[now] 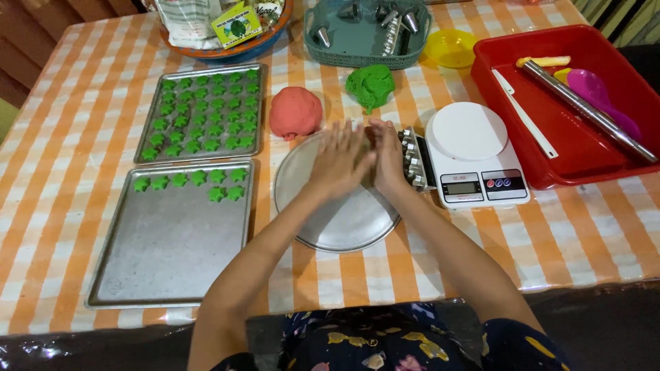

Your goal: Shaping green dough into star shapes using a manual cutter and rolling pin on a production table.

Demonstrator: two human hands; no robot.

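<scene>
Head view, looking down at a table covered in an orange-and-white checked cloth (82,137). The left hand (340,161) and the right hand (387,158) meet palm to palm above the far edge of a round grey metal plate (344,220); the fingers are stretched out flat, not clenched, and whether anything lies pressed between the palms cannot be told. Just beyond the plate sit a smooth lump of red dough (295,112) and, to its right, a rough lump of green dough (370,86) — apart from each other and from both hands. Beside the right hand stands a white digital kitchen scale (474,151). To the left lie two rectangular metal baking trays: the far tray (201,113) filled with small green star-shaped pieces, the near tray (172,240) holding only two short rows. A red plastic bin (584,158) holding a metal rolling rod lies far right.
</scene>
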